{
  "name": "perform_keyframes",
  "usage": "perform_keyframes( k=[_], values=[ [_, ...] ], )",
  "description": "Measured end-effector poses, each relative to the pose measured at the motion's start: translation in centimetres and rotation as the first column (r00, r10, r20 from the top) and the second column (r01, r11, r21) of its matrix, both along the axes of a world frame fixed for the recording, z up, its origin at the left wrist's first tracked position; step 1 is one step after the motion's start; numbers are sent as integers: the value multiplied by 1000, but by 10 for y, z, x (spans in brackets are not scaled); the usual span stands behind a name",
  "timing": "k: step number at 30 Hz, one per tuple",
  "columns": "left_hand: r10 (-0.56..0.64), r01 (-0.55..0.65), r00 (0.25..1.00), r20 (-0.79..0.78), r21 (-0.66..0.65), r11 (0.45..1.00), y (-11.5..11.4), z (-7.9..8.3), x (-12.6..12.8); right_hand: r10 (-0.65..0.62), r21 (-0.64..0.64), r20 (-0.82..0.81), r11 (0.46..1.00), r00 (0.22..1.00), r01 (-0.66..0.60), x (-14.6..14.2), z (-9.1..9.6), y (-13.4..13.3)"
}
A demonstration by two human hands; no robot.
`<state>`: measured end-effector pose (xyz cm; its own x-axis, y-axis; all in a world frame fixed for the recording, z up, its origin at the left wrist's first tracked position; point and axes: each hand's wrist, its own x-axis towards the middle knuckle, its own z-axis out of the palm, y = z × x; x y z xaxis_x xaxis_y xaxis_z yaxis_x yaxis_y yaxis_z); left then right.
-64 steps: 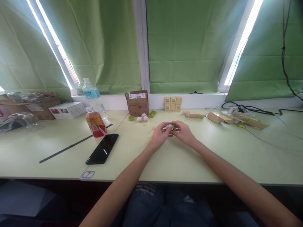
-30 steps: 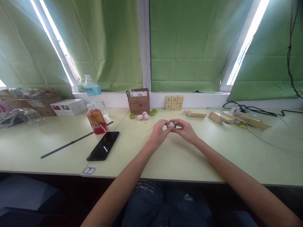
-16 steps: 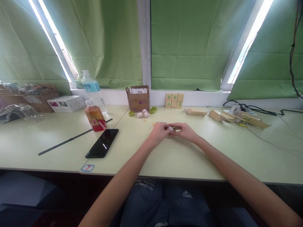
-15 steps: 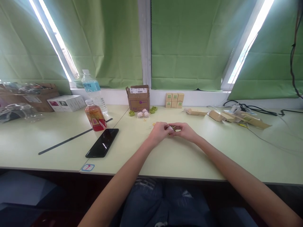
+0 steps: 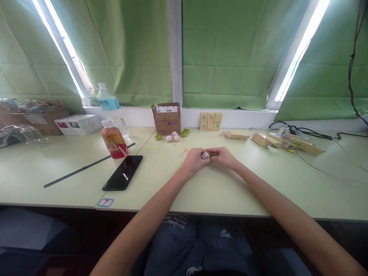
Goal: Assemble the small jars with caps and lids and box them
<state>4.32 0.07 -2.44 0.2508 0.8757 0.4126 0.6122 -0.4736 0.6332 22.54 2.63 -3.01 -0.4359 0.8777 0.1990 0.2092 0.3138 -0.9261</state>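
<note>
My left hand (image 5: 193,161) and my right hand (image 5: 224,157) meet over the middle of the pale green table (image 5: 235,188). Between their fingertips they pinch a small pale pink round piece (image 5: 204,155) with a dark green part at its right side. Both hands are closed round it, just above the tabletop. Behind them lies a clear tray of similar pink pieces (image 5: 172,137) with small green caps (image 5: 158,137) on either side, in front of an open cardboard box (image 5: 167,119).
A black phone (image 5: 123,173), an orange drink bottle (image 5: 113,139), a water bottle (image 5: 110,109) and a thin black strip (image 5: 83,168) lie to the left. Small tan boxes (image 5: 211,121) stand by the sill. Flat cartons (image 5: 284,142) and cables (image 5: 307,132) are on the right.
My hands have stayed together on the small piece, lifting and lowering it slightly and turning it between the fingers. The view has shifted a little.
</note>
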Motion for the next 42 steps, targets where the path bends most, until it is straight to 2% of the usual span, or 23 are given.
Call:
perform_keyframes(
  k=[4,8,10,12,15,19,24,33,36,40,42],
  values=[
    [-28,30,998,48,-39,999,3,-1,-3,-18,-9,36,1000,999,18,-1,4,-2],
    [-33,87,963,266,-193,977,10,-6,-6,0,62,67,998,998,-4,-2,5,-5],
    [-27,99,950,311,-217,971,13,-9,-5,-14,116,81,993,997,4,-3,4,-4],
    [0,47,963,268,-167,985,14,-11,-2,-37,157,92,987,995,22,-4,2,-3],
    [60,-53,991,121,-58,997,14,-11,6,-56,196,96,980,994,36,-4,-1,0],
    [61,-59,998,-34,39,997,11,-7,9,-53,209,108,977,993,30,0,-1,3],
    [-15,17,999,-41,60,998,8,-3,-1,-8,176,101,984,995,-10,0,0,4],
    [-28,32,999,-39,104,994,10,-6,-4,29,116,31,993,999,-32,0,-3,5],
    [-71,69,997,30,77,995,9,-6,-6,67,49,-30,997,997,-65,1,-1,3],
    [-180,183,971,155,-7,983,6,-7,-11,136,-70,-148,987,980,-148,8,0,3],
    [-173,183,966,193,-37,982,7,-10,-13,139,-105,-191,981,972,-161,12,-1,5]
  ],
)
